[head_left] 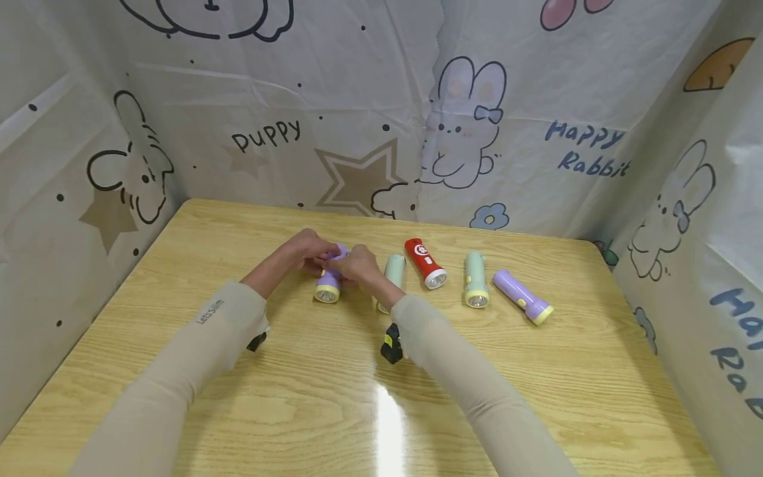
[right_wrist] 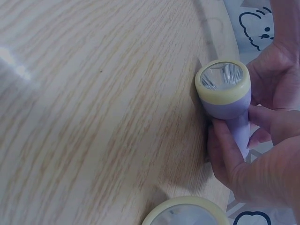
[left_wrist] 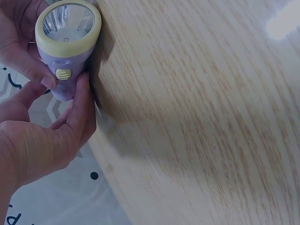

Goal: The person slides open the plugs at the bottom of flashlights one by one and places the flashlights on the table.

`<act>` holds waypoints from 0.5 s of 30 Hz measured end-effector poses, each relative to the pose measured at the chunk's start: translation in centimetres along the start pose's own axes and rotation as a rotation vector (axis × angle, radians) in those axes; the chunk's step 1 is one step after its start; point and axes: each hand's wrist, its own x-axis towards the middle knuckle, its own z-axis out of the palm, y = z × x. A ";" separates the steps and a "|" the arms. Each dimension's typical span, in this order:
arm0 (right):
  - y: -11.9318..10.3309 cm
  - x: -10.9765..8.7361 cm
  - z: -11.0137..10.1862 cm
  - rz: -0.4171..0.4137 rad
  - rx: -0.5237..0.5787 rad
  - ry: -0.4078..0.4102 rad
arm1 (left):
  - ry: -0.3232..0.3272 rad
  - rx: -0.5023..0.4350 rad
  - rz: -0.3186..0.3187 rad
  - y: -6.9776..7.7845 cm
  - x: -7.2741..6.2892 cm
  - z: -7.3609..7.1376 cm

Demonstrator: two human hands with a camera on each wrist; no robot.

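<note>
Left hand (head_left: 306, 250) and right hand (head_left: 359, 265) are together grasping one purple flashlight (head_left: 328, 279) left of the frame's centre, apparently unfinished, while four other flashlights (head_left: 426, 264) are lying rightward on the surface (head_left: 286, 397), their progress unclear.

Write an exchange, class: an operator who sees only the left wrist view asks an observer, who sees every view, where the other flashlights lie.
Operator: I see one held flashlight, purple with a yellow rim. Is there a red one?
Observer: Yes, a red flashlight lies between one pale green flashlight and another green one.
Operator: Is there a second purple one?
Observer: Yes, the spare purple flashlight lies farthest right in the head view.
</note>
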 end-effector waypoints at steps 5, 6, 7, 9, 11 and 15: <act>0.1 0.1 0.1 -0.007 0.015 -0.003 | 0.003 0.006 0.000 -0.1 0.1 0.0; 0.1 0.1 0.1 -0.010 0.023 -0.004 | 0.001 0.010 0.000 -0.1 0.1 0.0; 0.2 0.1 0.1 -0.014 0.027 -0.005 | -0.001 0.013 -0.001 -0.1 0.1 0.0; 0.2 0.1 0.1 -0.022 0.042 -0.011 | -0.007 0.016 0.004 0.0 -0.1 -0.1; 0.2 0.1 0.0 -0.027 0.043 -0.010 | -0.013 0.018 0.005 0.1 -0.2 -0.1; 0.2 0.1 0.1 -0.026 0.019 -0.003 | -0.021 0.019 0.003 0.2 -0.3 -0.1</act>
